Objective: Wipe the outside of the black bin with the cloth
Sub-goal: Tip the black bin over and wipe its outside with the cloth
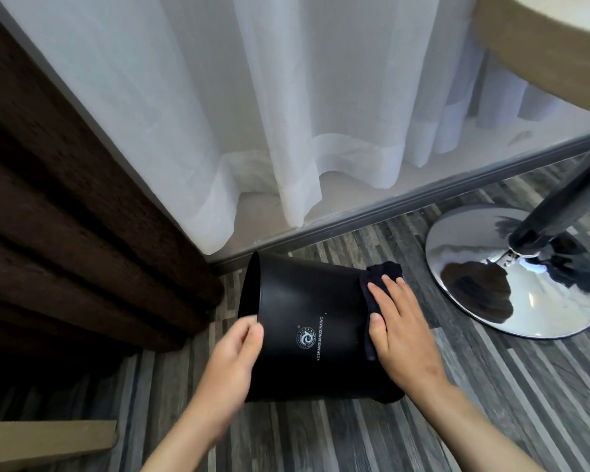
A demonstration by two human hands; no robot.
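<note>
The black bin [307, 301] lies on its side on the striped grey floor, its open mouth facing left and a small white logo on its upper side. My left hand [234, 359] grips the rim at the mouth, fingers curled over the edge. My right hand [402, 332] lies flat on a dark cloth [377, 281], pressing it against the bin's side near the base end. Most of the cloth is covered by the hand; its far corner sticks out beyond the fingertips.
A chrome pedestal base [511, 270] with a dark pole stands right of the bin, under a round tabletop [542, 49]. White sheer curtains [286, 114] hang behind along a grey skirting. A dark brown curtain [65, 216] fills the left. A tan board [48, 437] lies bottom left.
</note>
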